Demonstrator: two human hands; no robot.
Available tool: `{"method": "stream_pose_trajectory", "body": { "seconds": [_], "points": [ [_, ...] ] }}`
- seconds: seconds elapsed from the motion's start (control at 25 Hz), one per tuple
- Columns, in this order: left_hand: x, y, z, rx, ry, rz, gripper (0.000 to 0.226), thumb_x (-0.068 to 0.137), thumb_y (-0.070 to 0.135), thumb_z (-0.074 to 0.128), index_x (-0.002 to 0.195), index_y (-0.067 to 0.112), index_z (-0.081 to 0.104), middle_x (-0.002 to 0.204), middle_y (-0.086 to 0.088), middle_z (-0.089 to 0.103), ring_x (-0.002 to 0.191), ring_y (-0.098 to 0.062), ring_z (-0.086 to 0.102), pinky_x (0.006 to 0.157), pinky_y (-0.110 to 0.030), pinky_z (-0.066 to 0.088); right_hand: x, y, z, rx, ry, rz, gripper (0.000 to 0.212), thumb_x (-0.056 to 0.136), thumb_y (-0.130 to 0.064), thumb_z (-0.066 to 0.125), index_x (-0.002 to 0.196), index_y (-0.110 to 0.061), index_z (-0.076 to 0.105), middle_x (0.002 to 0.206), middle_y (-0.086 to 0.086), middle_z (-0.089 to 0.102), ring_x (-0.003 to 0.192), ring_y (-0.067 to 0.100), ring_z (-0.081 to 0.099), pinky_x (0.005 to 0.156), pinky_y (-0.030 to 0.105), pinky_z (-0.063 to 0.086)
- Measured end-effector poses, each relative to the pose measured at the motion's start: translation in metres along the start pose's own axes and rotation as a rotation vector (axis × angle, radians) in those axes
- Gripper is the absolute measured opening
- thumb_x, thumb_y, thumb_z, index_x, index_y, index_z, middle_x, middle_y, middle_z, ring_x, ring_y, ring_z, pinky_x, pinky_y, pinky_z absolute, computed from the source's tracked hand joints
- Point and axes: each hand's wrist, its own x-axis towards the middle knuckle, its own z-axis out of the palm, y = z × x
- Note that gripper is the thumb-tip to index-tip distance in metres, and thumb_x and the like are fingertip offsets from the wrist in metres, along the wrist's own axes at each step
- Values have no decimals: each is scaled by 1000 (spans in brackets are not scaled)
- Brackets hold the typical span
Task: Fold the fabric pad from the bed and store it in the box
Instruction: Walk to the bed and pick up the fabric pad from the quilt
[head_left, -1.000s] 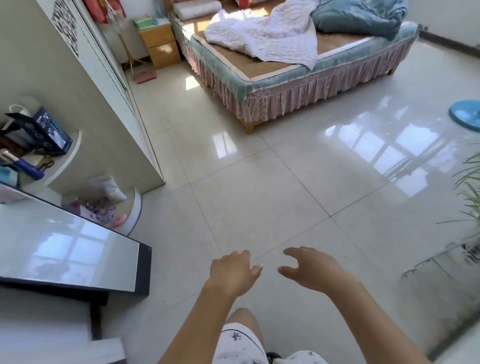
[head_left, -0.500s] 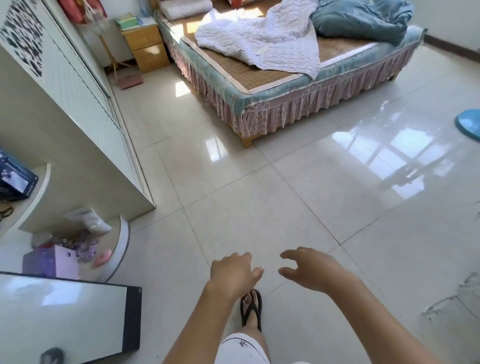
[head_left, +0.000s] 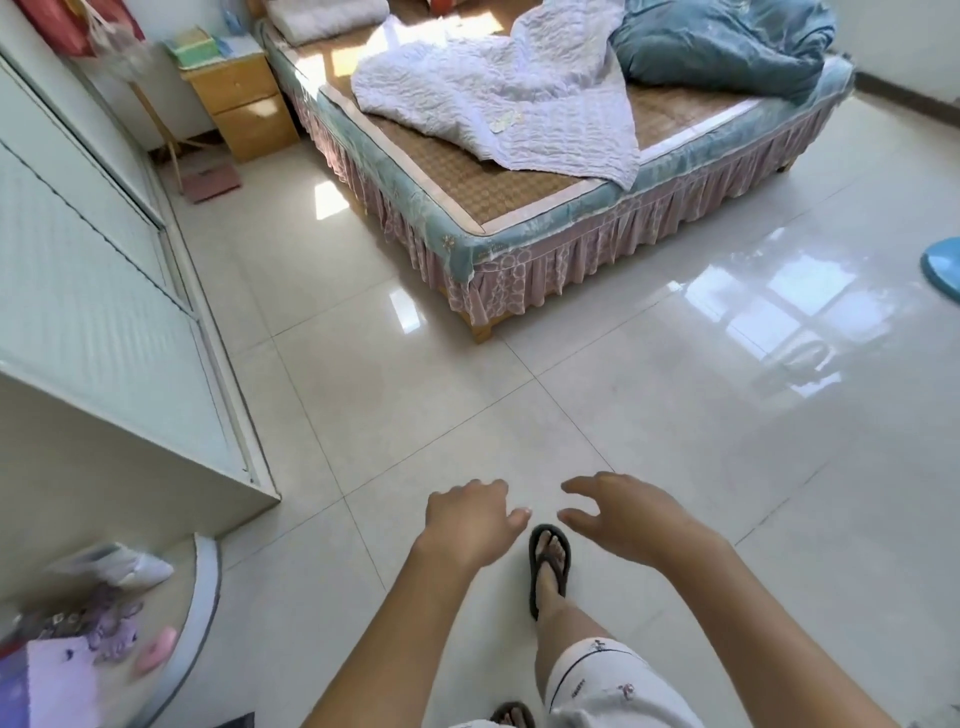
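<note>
Left hand (head_left: 467, 519) and right hand (head_left: 623, 514) empty, fingers loosely spread, raised ahead in readiness; white quilted fabric pad (head_left: 498, 98) lies rumpled on the bed (head_left: 519, 208), well apart; no box visible.

There is a single view, from a wide-angle camera worn on the person's head, tilted forward and down across the tiled floor (head_left: 597, 415). Nearest the lens, at 6 o'clock, are the forearms and both hands, the left hand (head_left: 467, 522) and right hand (head_left: 628, 512), with a sandalled foot (head_left: 549, 564) below them. The bed (head_left: 519, 208) lies well off at 12 to 1 o'clock, and the wardrobe (head_left: 93, 312) runs along 9 to 10 o'clock. Straight lines bow toward the frame edges.
</note>
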Motion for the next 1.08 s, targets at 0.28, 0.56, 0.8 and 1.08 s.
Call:
{"method": "stream_pose_trajectory", "body": {
  "seconds": [0.28,0.56,0.8,1.08],
  "points": [
    [161,10,-119,8,-13,-39,51,94,49,30,129,16,46,131,-10,55,118,-29,53,92,-39,39,165,32,-125,8,24,-43,48,91,-51,43,136,-33,41,138,-3,51,125,17,48,96,34,41],
    [297,5,-220,-31,-11,-56,46,94,46,32,125,15,47,128,-10,56,117,-30,53,88,-39,39,305,45,-227,-6,-37,-49,50,91,-50,43,138,-31,40,139,0,49,126,20,46,99,37,41],
    [443,-13,-298,-41,-36,-40,46,94,46,33,124,15,48,130,-10,56,117,-28,54,86,-38,40,445,56,-303,-30,-37,-32,51,92,-48,44,138,-27,40,138,2,50,123,20,49,96,35,42],
    [604,-31,-420,-12,-55,12,42,93,46,35,116,15,51,122,-11,61,114,-30,56,89,-40,43,593,60,-413,-40,-77,8,49,93,-46,43,138,-27,40,138,0,52,122,22,51,96,36,44]
  ]
}}
